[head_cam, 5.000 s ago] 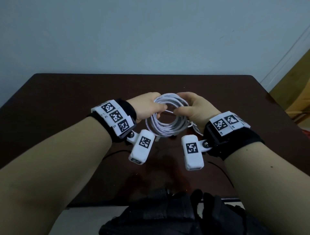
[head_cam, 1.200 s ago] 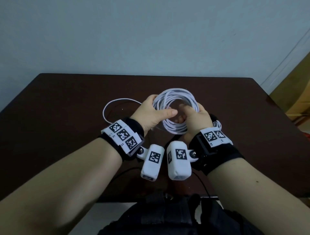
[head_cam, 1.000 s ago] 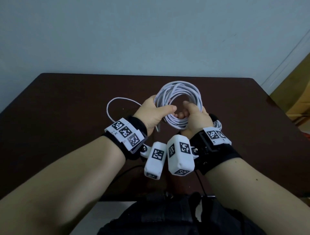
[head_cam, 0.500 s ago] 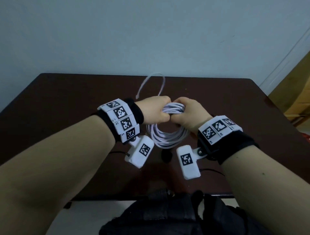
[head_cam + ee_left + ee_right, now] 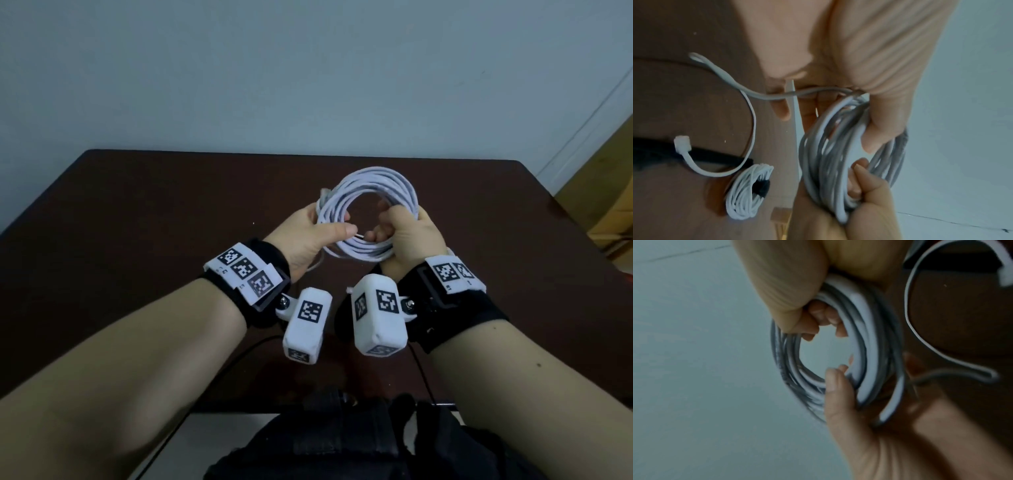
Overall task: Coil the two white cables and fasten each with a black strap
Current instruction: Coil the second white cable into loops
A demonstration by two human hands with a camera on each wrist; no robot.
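Both hands, left (image 5: 310, 236) and right (image 5: 407, 236), gripped the white coil (image 5: 368, 212) above the table (image 5: 137, 219). Its loose plug end (image 5: 323, 195) looked unsecured; any slackened grip could let loops spring apart.

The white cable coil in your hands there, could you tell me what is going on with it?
A person holds a coil of white cable above the dark table, the left hand gripping one side and the right hand the other. No strap is on it yet. A second coil, already bound with a black strap, lies on the table, and a loose black strap beside it.
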